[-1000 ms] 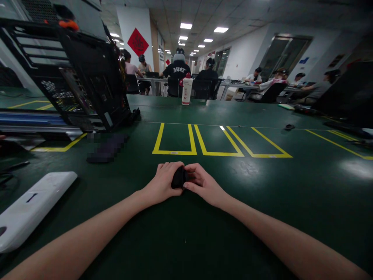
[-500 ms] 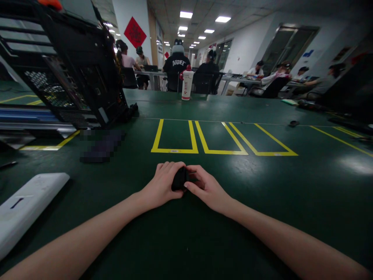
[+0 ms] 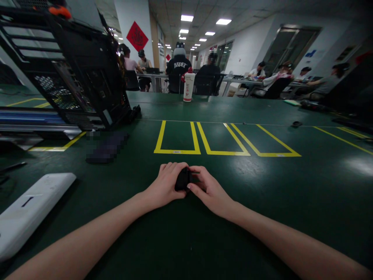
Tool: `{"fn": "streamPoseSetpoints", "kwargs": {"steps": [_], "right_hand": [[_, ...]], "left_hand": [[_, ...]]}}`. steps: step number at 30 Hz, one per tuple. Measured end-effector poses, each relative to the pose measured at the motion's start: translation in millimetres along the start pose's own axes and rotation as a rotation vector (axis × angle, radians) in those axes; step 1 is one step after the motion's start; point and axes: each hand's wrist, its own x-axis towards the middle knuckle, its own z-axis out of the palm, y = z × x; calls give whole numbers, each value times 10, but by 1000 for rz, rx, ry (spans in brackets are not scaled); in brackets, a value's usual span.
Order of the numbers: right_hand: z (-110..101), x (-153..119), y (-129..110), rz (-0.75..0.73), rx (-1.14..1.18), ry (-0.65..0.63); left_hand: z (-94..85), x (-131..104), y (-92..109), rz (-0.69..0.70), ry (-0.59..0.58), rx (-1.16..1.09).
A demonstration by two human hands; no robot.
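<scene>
Between my hands, low over the green table (image 3: 186, 241), is a small black object (image 3: 183, 179) with a dark, matt surface; its exact kind does not show. The fingers and thumb of my left hand (image 3: 167, 182) wrap round its left side. From the right, my right hand (image 3: 207, 189) grips the object's edge between thumb and fingertips. Parts of the object are hidden behind the fingers.
Yellow tape outlines (image 3: 177, 152) mark the table beyond my hands. To the left are a white elongated device (image 3: 37, 210), a pixelated dark item (image 3: 107, 147) and an open black computer case (image 3: 84, 74). A white cup (image 3: 189, 87) stands farther back. Several people sit beyond.
The whole view has shifted slightly, so things appear a little farther right. Both hands keep the same hold on the black object.
</scene>
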Motion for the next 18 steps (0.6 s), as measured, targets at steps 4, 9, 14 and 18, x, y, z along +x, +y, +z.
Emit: {"fn": "streamPoseSetpoints", "kwargs": {"steps": [4, 9, 14, 18], "right_hand": [[-5, -34, -5, -77, 17, 4], [2, 0, 36, -36, 55, 60], [0, 30, 72, -12, 42, 45], [-21, -20, 68, -136, -177, 60]], "left_hand": [[-3, 0, -3, -5, 1, 6], [-8, 0, -13, -5, 4, -12], [-4, -3, -7, -10, -1, 0], [-2, -2, -3, -4, 1, 3]]}}
